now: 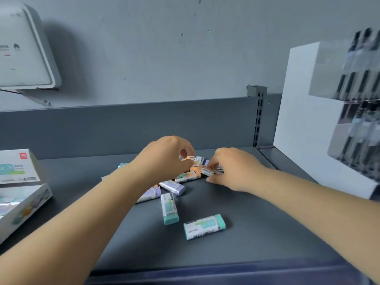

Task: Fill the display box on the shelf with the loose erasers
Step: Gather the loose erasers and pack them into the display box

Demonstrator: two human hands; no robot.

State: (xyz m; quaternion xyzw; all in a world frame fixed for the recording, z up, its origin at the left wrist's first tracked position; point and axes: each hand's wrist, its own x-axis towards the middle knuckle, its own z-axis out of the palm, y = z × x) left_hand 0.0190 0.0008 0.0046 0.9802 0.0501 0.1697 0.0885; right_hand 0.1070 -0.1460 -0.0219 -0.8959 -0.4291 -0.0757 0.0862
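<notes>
Both hands were over the pile of loose erasers [181,182] on the dark grey shelf [257,233] at the moment of inspection. The left hand [164,159] was curled, its fingertips pinching a small sleeved eraser [187,157] at the far side of the pile; the colour of that eraser could not be made out through blur. The right hand [232,169] lay just beside it, fingers bent around another sleeved eraser [211,171] at the pile's right edge. The two hands were close together but not seen touching.

The pile consisted of erasers in white paper sleeves with orange, purple and teal ends, lying crosswise and partly overlapping. Two teal erasers lay apart from the pile, nearer the front edge: one [169,208] pointing roughly front to back, the other [204,226] lying crosswise to its right.

The display box [22,204] stood at the left edge of the shelf, open, with its printed lid [17,167] raised behind it. Coloured items were visible inside, though their number could not be told.

A white pen rack [308,130] holding dark pens stood at the right end of the shelf. A white wall-mounted device [26,50] was fixed on the grey wall at upper left.
</notes>
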